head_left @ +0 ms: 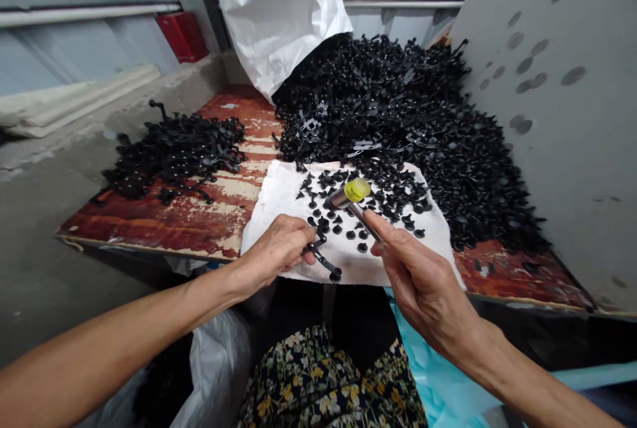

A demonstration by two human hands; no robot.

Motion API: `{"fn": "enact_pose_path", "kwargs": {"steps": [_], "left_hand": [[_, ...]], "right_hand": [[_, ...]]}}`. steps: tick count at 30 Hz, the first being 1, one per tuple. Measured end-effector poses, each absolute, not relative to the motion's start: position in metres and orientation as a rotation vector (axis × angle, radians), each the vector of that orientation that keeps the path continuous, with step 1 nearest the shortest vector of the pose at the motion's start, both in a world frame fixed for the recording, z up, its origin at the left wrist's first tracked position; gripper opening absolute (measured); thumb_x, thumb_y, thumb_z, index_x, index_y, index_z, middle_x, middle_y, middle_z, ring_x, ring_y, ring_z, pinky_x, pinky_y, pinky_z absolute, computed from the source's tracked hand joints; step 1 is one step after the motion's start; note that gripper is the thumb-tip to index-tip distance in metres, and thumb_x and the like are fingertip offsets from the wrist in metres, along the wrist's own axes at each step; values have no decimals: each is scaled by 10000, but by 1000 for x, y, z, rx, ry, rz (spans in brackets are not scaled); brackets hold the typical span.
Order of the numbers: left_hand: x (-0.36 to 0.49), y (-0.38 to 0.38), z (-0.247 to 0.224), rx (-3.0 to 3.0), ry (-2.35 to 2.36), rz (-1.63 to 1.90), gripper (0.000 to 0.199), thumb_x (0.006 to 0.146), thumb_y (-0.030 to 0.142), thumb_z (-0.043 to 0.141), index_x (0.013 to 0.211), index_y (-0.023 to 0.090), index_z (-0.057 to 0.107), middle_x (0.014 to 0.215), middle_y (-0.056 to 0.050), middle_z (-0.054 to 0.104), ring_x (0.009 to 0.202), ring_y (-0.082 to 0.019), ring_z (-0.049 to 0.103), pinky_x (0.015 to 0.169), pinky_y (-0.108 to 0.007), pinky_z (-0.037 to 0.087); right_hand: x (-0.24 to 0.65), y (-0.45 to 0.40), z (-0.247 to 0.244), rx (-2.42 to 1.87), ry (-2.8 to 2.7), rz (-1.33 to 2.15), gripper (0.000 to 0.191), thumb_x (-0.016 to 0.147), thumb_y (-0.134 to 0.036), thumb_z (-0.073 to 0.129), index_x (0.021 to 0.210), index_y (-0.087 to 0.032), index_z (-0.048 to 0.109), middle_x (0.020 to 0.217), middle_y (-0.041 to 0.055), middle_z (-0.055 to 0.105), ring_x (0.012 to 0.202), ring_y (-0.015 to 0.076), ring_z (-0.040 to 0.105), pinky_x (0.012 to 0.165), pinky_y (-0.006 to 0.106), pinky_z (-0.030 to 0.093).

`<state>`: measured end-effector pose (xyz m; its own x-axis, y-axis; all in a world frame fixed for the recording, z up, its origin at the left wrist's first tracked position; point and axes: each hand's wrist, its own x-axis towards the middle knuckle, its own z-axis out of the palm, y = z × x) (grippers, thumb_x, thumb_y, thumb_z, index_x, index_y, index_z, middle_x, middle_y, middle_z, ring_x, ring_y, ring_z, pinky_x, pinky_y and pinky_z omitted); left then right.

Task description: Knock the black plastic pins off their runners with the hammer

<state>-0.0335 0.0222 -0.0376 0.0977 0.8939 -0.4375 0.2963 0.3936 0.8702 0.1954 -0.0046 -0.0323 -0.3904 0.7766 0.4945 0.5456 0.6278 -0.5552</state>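
Note:
My left hand (283,245) pinches a black jointed plastic piece (321,257) with round ends, low over a white cloth (263,215). In my right hand (418,269) is the metal handle of a small mallet (348,194), its head showing a yellow-green face. The mallet head is up and to the right of the piece, apart from it as far as I can see. Around and behind the head, small black plastic caps (362,247) are scattered on the cloth, several of them standing upright on their round bases.
A large heap of black plastic parts (388,103) covers the back and right of the worn red table (194,219). A smaller pile of jointed pieces (174,152) lies left. A white sack (283,10) stands behind; a grey spotted board (562,116) borders the right.

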Motion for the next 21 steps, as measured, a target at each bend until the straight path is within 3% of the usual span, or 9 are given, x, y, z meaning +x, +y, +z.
{"fn": "enact_pose_path", "kwargs": {"steps": [5, 9, 14, 18, 21], "left_hand": [[-34, 22, -34, 1149, 1449, 618, 225, 797, 341, 574, 676, 153, 594, 504, -15, 575, 309, -45, 293, 341, -197, 146], [-31, 21, -31, 1167, 1441, 636, 205, 772, 319, 587, 655, 150, 595, 467, -2, 535, 326, -53, 305, 346, -197, 154], [-30, 20, -29, 1167, 1415, 645, 226, 784, 322, 573, 639, 148, 577, 482, -3, 538, 340, -45, 307, 357, -182, 162], [-32, 22, -33, 1162, 1412, 626, 221, 797, 315, 562, 642, 156, 566, 462, 3, 521, 338, -53, 322, 346, -180, 158], [-32, 22, -35, 1151, 1413, 607, 217, 806, 313, 555, 657, 156, 565, 478, -1, 536, 331, -44, 296, 341, -179, 154]], "right_hand": [[194, -2, -25, -1070, -2309, 222, 514, 914, -84, 368, 1398, -158, 525, 773, 67, 604, 566, 169, 572, 516, 295, 525], [193, -3, -20, -990, -2141, 215, 593, 909, -34, 390, 1468, -229, 420, 832, 63, 611, 684, 165, 607, 616, 275, 541], [195, -1, -22, -1056, -2335, 169, 610, 875, -52, 380, 1444, -254, 462, 771, 41, 599, 513, 142, 530, 474, 249, 485], [196, -2, -23, -1083, -2212, 208, 597, 908, -77, 364, 1475, -258, 415, 820, 55, 610, 567, 151, 567, 526, 255, 511], [196, -3, -24, -1098, -2315, 205, 591, 887, -73, 374, 1447, -237, 464, 789, 55, 612, 522, 160, 552, 478, 269, 497]]}}
